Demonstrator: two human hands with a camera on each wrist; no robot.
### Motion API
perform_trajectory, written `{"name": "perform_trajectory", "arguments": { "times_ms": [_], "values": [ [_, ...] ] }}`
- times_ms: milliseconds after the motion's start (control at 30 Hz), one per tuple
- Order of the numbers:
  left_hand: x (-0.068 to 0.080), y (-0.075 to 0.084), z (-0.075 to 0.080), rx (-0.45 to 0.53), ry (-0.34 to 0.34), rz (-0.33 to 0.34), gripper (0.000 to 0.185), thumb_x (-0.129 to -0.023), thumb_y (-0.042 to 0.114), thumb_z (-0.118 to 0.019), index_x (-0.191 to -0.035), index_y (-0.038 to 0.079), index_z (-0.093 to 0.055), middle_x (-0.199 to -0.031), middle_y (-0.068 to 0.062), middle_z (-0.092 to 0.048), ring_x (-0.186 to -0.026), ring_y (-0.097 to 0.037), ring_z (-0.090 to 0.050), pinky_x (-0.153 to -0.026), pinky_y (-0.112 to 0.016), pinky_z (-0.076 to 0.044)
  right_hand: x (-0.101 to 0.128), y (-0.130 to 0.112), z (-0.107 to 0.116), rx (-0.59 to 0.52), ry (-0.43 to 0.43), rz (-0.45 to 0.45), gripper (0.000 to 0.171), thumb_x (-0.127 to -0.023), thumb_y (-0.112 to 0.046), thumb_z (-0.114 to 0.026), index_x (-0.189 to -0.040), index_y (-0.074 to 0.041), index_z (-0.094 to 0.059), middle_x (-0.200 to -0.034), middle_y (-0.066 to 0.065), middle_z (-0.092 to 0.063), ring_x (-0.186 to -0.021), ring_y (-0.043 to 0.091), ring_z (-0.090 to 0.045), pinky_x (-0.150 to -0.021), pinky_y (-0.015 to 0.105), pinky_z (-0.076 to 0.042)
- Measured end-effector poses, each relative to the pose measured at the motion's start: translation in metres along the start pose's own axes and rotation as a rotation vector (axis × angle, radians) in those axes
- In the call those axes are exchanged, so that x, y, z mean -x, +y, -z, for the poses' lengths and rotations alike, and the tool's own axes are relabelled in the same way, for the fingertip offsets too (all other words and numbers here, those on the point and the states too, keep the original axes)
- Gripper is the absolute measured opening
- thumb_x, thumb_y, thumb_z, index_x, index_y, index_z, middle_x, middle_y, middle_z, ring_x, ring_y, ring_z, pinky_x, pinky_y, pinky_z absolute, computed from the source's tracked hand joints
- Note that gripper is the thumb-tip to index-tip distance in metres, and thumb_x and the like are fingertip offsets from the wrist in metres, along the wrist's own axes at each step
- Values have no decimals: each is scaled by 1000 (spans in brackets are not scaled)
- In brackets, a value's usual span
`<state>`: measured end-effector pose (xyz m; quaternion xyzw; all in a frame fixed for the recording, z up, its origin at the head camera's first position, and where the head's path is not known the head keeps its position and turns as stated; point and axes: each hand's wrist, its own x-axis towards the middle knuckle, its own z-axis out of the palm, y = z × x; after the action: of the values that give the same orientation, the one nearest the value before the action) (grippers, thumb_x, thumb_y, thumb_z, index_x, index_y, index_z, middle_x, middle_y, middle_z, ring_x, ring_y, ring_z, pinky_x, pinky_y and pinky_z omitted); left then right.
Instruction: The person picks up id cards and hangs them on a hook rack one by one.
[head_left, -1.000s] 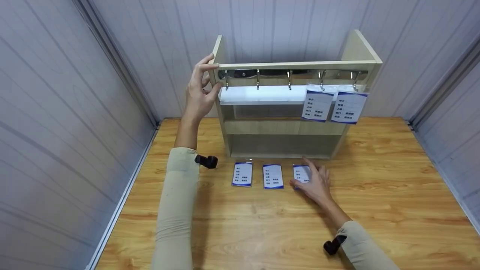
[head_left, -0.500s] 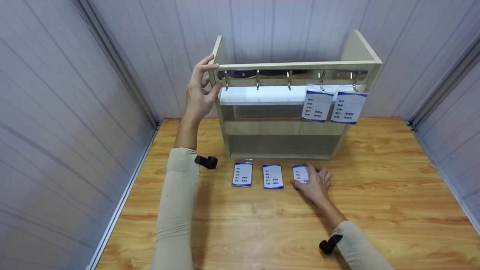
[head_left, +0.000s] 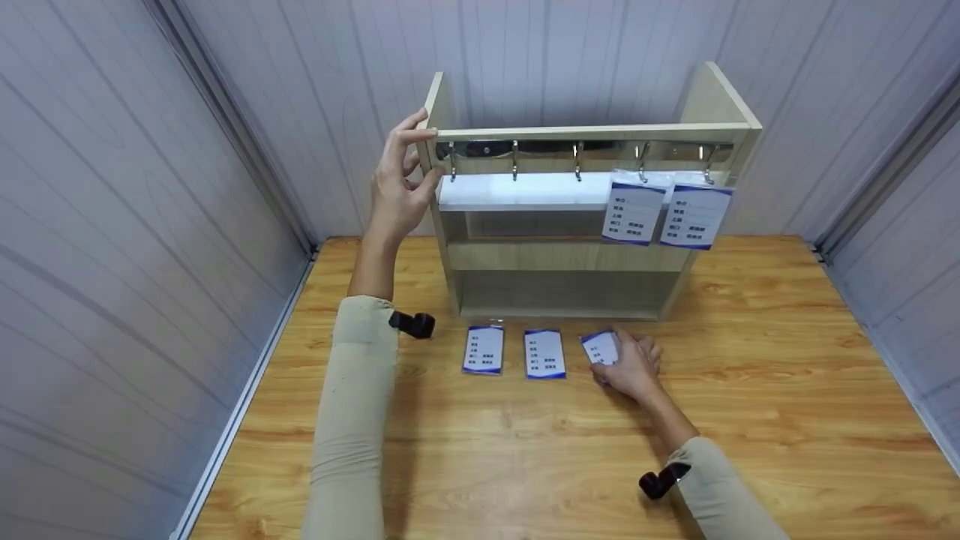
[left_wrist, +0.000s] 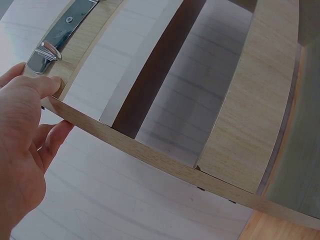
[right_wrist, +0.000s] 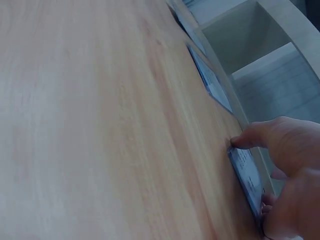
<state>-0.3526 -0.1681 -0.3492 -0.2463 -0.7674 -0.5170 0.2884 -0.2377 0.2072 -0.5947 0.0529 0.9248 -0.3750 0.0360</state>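
Note:
My left hand (head_left: 403,184) grips the upper left side panel of a pale wooden shelf unit (head_left: 570,257), thumb at the front; the left wrist view shows thumb and fingers on either side of the panel edge (left_wrist: 90,122). With my right hand (head_left: 634,365) I pinch a white and blue badge card (head_left: 601,348) by its edges at the wooden tabletop. It is turned askew, and my fingers cover its right part. In the right wrist view the thumb sits at one corner of this card (right_wrist: 246,172). Two similar cards, a middle one (head_left: 544,353) and a left one (head_left: 484,349), lie flat beside it.
A metal hook rail (head_left: 547,148) runs along the unit's upper front. Two badge cards hang from its right hooks, one (head_left: 634,213) beside the other (head_left: 697,216). Pale panelled walls (head_left: 540,60) stand behind and at both sides of the wooden tabletop (head_left: 525,450).
My right hand has closed its fingers in on the right card, which has turned askew from its straight position. The left hand stays on the side panel.

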Motion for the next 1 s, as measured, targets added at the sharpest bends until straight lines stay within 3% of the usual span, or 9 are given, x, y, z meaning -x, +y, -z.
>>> {"name": "perform_trajectory", "arguments": {
  "times_ms": [133,367,667,900,1000],
  "values": [
    [0,-1,-1,9,2,2,44,-102,-2,-70,-145,4,-62,-177,-15,-48,-160,-28,-54,-86,-33,-71,0,0,1,-4,-17,0,95,-85,-15,-88,-169,-4,-45,-155,45,-38,-142,57,-30,-120,76,-30],
    [-1,-2,-1,16,8,8,45,-102,-2,-71,-145,5,-63,-176,-14,-49,-157,-32,-59,-78,-17,-67,-1,1,0,-41,-25,45,93,-84,-8,-88,-168,-6,-47,-151,42,-34,-138,55,-31,-119,73,-33],
    [-1,-1,-1,7,11,10,45,-101,-1,-71,-145,5,-63,-176,-13,-49,-159,-28,-56,-83,-23,-70,0,5,-6,-74,42,92,98,-78,-8,-89,-167,-6,-48,-150,44,-34,-139,55,-30,-118,72,-35],
    [0,-1,0,3,1,12,45,-102,-1,-71,-146,6,-62,-178,-11,-48,-160,-25,-54,-90,-41,-72,0,7,-7,-53,38,111,102,-77,-13,-88,-169,-5,-45,-150,44,-44,-133,49,-32,-110,64,-37],
    [0,-1,0,11,2,11,46,-102,-2,-71,-146,6,-62,-178,-12,-47,-159,-27,-56,-89,-39,-72,1,6,-8,-42,43,126,103,-76,-14,-87,-169,-5,-45,-148,42,-49,-129,47,-33,-106,61,-36]
  ]
}}
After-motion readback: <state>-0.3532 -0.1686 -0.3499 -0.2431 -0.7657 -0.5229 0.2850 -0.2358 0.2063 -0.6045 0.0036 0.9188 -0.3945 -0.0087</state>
